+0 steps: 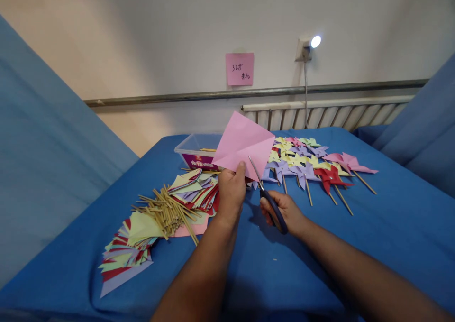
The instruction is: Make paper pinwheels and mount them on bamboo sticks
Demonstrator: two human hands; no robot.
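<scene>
You're pinching the folded pink paper square (244, 145) in your left hand (230, 191), mid-table; right hand (284, 210) is gripping blue-handled scissors (269, 198), blades barely parted. Cutting step looks underway: next, align blades on the fold.

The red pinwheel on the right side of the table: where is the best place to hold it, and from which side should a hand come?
Grip the red pinwheel by its wooden stick, coming from the near right. The stick points that way, bare and clear of the other pinwheels, while the paper head is thin and overlaps its neighbours, so pinching there would probably crush it.
</scene>
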